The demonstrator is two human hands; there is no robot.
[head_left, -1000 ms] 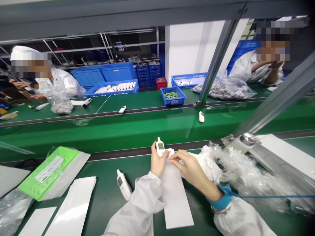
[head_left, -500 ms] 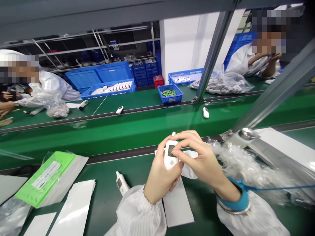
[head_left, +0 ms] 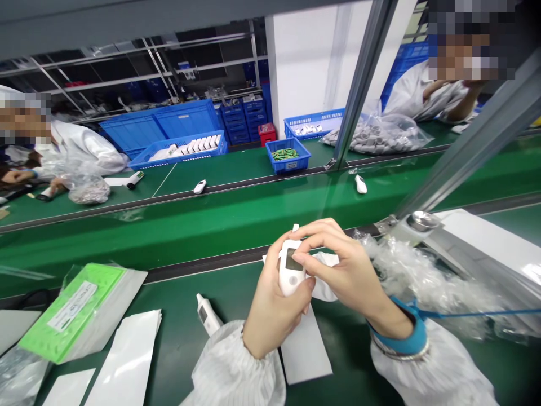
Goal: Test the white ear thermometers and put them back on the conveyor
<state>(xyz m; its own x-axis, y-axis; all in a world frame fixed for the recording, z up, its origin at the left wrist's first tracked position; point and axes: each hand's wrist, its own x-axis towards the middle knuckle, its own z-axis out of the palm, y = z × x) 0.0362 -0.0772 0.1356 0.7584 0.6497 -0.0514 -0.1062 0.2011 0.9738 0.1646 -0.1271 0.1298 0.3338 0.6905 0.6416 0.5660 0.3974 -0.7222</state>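
Note:
My left hand (head_left: 274, 304) is wrapped round a white ear thermometer (head_left: 291, 280), holding it with its probe tip pointing away from me and its grey screen facing up. My right hand (head_left: 342, 259) is closed on the same thermometer, its thumb and index finger at the screen's right edge and other fingers over the top. A white cloth or glove-like piece (head_left: 325, 287) lies partly hidden behind the right hand. Below both hands is a white card (head_left: 306, 352). Just left of my left sleeve, a second ear thermometer (head_left: 207, 316) rests on the green bench.
A green tray in plastic (head_left: 91, 290) and white sheets (head_left: 127, 358) lie left. Crumpled clear bags (head_left: 418, 276) and a metal-topped container (head_left: 422, 221) stand right. A green conveyor (head_left: 190, 225) carries a white device (head_left: 360, 184). Blue bins (head_left: 288, 164) and two co-workers are beyond.
The white device on the conveyor has shifted right. The camera view has moved slightly. My hands keep nearly the same grip on the thermometer. The left co-worker's hands have moved.

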